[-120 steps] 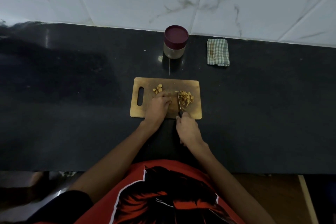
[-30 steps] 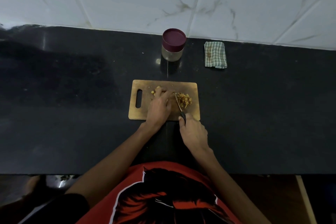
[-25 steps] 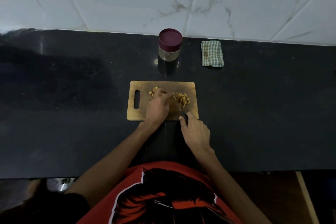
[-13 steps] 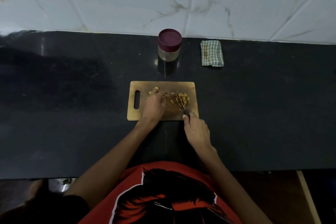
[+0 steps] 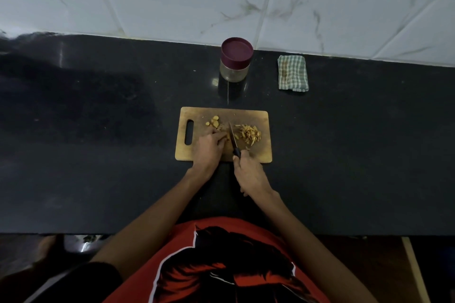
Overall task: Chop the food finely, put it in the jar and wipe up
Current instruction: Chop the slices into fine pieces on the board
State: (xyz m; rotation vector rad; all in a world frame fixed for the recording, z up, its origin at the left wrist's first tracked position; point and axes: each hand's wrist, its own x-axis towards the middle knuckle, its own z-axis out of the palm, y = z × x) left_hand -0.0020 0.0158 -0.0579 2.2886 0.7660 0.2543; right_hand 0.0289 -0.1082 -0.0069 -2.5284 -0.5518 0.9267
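Knife (image 5: pixel 233 139) is in my right hand (image 5: pixel 248 174); my grip is closed around its dark handle at the near edge of the cutting board (image 5: pixel 264 152), and the blade points toward 12 o'clock, with its tip near the middle of the board. My left hand (image 5: pixel 209 149) lies on the board just at 9 o'clock of the blade, fingers curled down on a small piece of food; the piece is mostly hidden under my fingertips, so I cannot tell how firm this grip is. At 3 o'clock of the blade lies a loose pile of chopped food (image 5: pixel 248 133), thin yellow-brown strips. At 11 o'clock of my left hand there are some uncut chunks (image 5: pixel 213 122), a little apart from the pile. The board is wooden, with a slot handle on its 9 o'clock side, and it rests flat on the black desk (image 5: pixel 357 142). At 12 o'clock of the board, well apart from it, stands the jar (image 5: pixel 235 60), upright, with the dark red lid on it. At 3 o'clock of the jar a folded checked cloth (image 5: pixel 293 73) lies on the desk, near the white tiled wall (image 5: pixel 320 2).
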